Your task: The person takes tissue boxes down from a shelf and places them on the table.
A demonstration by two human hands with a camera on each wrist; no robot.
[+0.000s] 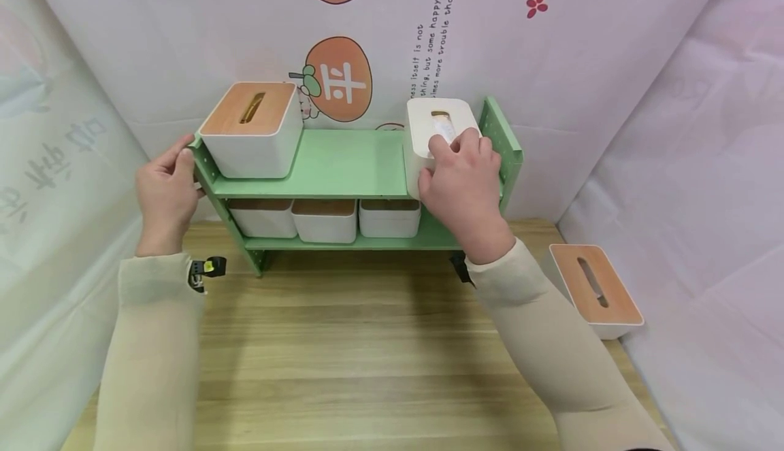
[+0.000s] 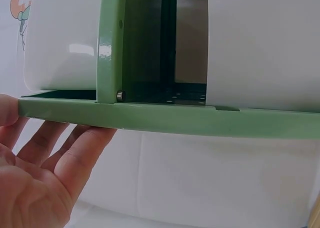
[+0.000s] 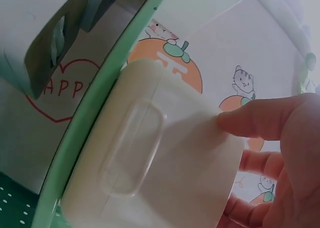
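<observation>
My left hand point(image 1: 165, 189) grips the left side panel of a green two-tier shelf point(image 1: 355, 155). In the left wrist view, the thumb and fingers of that left hand point(image 2: 45, 173) lie on opposite faces of the green panel point(image 2: 170, 120). On the upper tier's right end, my right hand point(image 1: 465, 186) holds an all-white tissue box point(image 1: 421, 121) by its top and front. Seen from the right wrist, the thumb presses the face of this white box point(image 3: 185, 163), which has a raised oblong outline. A wood-lidded tissue box point(image 1: 251, 145) stands at the upper tier's left end.
Three white boxes, among them a middle one point(image 1: 324, 225), sit in a row on the lower tier. Another wood-lidded tissue box point(image 1: 594, 284) rests at the right on the wooden table point(image 1: 361, 349). A printed white curtain point(image 1: 478, 43) hangs close behind the shelf.
</observation>
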